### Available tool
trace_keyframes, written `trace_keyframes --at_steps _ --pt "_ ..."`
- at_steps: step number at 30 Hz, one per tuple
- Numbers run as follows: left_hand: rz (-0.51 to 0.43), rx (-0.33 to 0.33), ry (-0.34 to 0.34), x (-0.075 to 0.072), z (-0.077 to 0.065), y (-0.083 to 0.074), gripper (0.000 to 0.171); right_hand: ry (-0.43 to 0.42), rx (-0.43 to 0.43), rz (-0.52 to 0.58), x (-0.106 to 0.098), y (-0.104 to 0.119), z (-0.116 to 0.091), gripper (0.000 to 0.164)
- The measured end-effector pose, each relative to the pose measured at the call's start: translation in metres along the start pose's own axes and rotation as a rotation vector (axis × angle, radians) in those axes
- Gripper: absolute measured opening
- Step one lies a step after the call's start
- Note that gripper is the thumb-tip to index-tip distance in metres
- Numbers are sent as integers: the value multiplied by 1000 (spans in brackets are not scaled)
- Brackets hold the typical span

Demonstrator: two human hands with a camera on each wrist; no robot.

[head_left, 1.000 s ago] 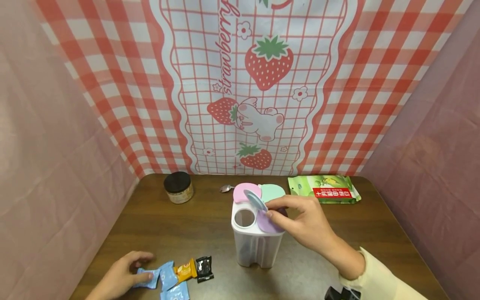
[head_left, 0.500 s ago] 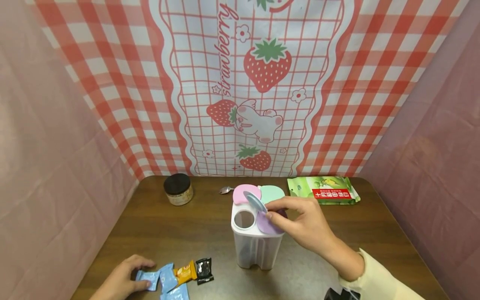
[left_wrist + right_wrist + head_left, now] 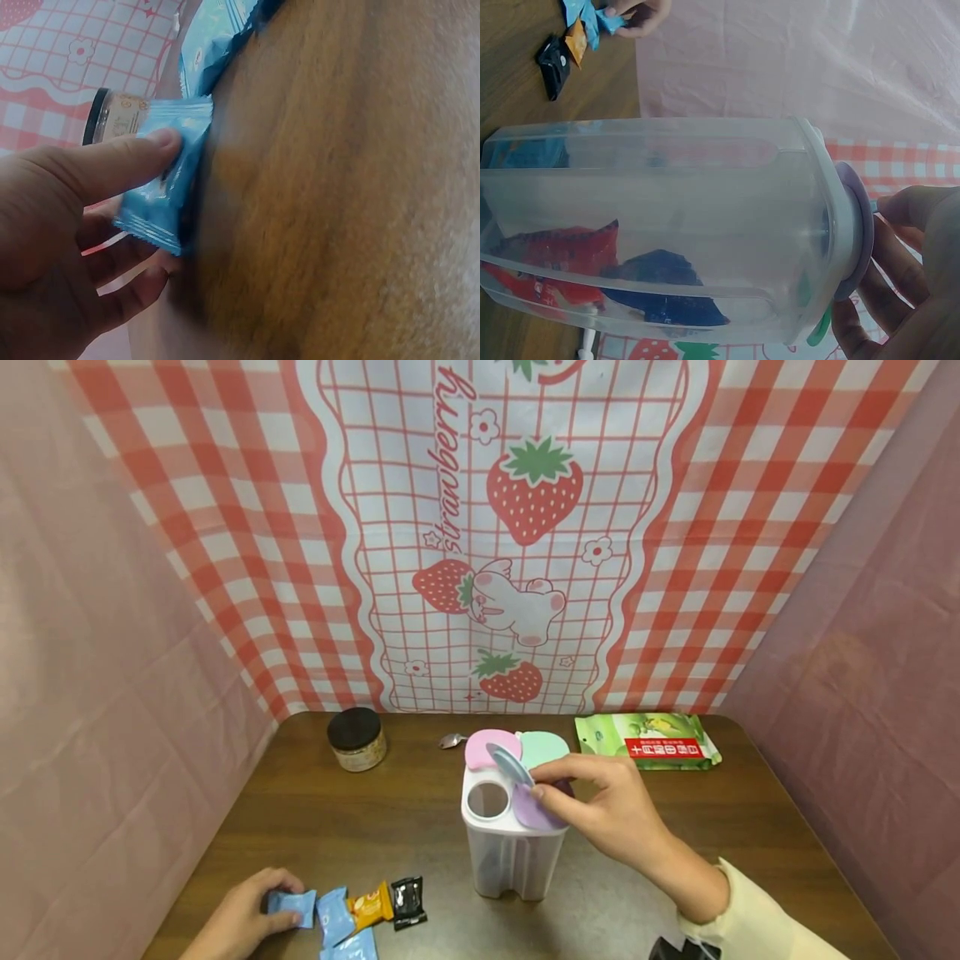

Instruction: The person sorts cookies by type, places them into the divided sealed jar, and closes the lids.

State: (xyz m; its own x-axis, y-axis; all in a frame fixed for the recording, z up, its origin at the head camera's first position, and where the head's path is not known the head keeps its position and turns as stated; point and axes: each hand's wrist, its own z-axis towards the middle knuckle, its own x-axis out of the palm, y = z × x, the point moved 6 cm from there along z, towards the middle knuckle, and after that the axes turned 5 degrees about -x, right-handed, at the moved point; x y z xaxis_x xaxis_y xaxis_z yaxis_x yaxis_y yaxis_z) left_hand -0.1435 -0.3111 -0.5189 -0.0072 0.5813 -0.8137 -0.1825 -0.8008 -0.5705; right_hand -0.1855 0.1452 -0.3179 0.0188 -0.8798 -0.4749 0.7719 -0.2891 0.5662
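Observation:
Near the front left of the table, my left hand pinches a small light-blue snack packet between thumb and fingers. Beside it lie two more light-blue packets, an orange packet and a black one. My right hand holds up the grey-blue lid of a clear storage container, tilted off a round opening. The container's pink, green and purple lids lie flat. Through its wall in the right wrist view show a red packet, a dark blue packet and something light blue.
A black-lidded jar stands at the back left. Behind the container lies a spoon, and a green package rests at the back right. A black object shows at the front edge, below the right sleeve.
My left thumb and fingers have closed on the leftmost light-blue packet and shifted it slightly left, apart from the others. My right hand keeps the lid raised in the same place.

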Motion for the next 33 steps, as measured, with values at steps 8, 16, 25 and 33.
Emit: trace_keyframes --at_steps 8,16,25,33 --pt "8 -209 -35 -7 3 2 33 4 1 7 0 0 0 21" --pt "-126 -148 -214 -20 12 -13 35 3 -6 1 -1 0 0 22" --pt "-112 -61 -341 -47 38 -47 24 6 -10 7 0 1 0 21" --pt "-110 49 -300 -72 74 -101 35 -2 -10 3 -1 1 0 20"
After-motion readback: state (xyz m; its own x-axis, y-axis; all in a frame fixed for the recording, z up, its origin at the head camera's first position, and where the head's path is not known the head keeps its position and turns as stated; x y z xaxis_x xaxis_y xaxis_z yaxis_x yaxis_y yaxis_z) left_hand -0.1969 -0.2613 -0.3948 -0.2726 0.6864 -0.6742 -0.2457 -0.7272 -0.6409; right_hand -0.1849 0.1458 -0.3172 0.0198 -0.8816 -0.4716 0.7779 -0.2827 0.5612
